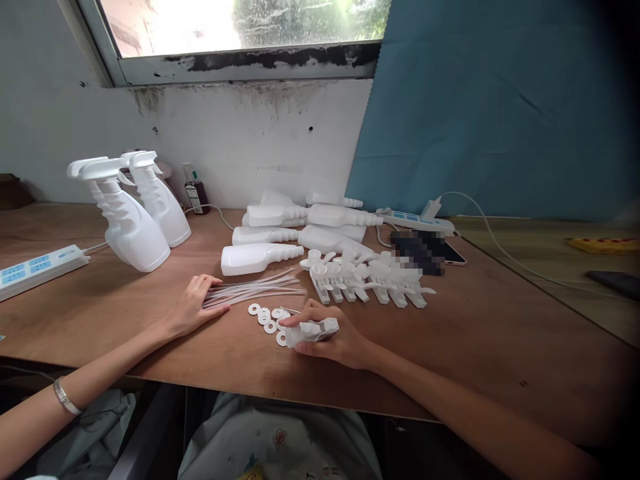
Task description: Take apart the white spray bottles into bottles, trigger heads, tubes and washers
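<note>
My right hand (335,337) is closed round a white trigger spray head (313,331), just above the front part of the table. Thumb and forefinger lie along its sides. My left hand (194,303) rests at the left ends of a bundle of thin white tubes (255,290); its thumb and fingers are apart, on either side of the bundle, touching it. Several white ring washers (263,317) lie between the two hands, some partly behind the spray head. More spray heads (360,277) stand in a cluster beyond my right hand.
White bottles (263,258) lie stacked behind the tubes. Assembled spray bottles (137,223) stand back left near a power strip (43,270) and a dark labelled bottle (195,193). Another power strip (420,221), cables and a phone (453,250) lie back right.
</note>
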A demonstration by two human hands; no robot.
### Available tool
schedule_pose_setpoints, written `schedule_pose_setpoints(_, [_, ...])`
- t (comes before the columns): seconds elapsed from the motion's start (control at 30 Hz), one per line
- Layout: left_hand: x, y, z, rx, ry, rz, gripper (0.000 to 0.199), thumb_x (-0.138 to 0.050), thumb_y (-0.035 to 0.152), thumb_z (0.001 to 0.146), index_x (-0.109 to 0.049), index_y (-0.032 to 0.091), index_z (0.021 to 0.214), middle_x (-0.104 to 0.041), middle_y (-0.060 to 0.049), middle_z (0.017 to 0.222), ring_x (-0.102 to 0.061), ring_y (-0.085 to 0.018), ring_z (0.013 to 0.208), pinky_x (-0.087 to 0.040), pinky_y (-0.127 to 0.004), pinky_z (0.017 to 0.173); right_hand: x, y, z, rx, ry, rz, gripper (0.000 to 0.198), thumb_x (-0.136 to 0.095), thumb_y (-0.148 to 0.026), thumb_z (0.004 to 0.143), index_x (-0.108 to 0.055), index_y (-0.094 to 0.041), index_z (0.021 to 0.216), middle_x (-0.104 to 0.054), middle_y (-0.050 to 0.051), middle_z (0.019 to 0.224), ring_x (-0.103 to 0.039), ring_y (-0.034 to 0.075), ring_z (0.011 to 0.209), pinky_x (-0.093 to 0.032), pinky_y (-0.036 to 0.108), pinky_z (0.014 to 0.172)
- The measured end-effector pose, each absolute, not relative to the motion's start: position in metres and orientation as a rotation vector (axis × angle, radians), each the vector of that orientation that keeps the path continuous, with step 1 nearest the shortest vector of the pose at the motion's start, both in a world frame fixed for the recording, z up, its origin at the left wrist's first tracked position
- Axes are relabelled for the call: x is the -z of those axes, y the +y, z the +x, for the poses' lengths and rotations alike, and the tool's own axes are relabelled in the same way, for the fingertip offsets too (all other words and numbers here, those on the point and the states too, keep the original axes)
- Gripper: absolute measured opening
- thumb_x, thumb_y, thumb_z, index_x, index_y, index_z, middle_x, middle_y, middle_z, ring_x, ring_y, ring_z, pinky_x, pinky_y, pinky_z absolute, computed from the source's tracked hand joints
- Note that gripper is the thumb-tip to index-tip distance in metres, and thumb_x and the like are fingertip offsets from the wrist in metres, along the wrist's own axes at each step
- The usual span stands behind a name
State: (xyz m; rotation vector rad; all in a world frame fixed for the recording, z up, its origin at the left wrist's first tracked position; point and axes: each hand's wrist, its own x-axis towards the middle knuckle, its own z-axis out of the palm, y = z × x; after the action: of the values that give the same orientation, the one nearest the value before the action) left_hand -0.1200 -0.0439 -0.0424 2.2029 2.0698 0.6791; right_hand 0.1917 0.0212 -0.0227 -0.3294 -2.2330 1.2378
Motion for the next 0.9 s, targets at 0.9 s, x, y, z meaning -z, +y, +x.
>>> schedule_pose_setpoints(0.9, [0.0, -0.023, 0.011, -1.109, 1.122, 1.721, 0.036, -0.052, 0.038, 0.081, -0.059, 0.017, 0.109, -0.063, -0.006, 0.106, -0.056, -0.025, 0.1, -0.046, -0.034, 0.083, 0.025, 0.019, 0.19, -1.286, -1.836, -0.512, 0.038, -0.061, -0.029, 0.076, -0.042, -0.022, 0.108, -0.049, 0.008, 0.121, -0.055, 0.018, 0.098, -0.049, 0.029, 0.078])
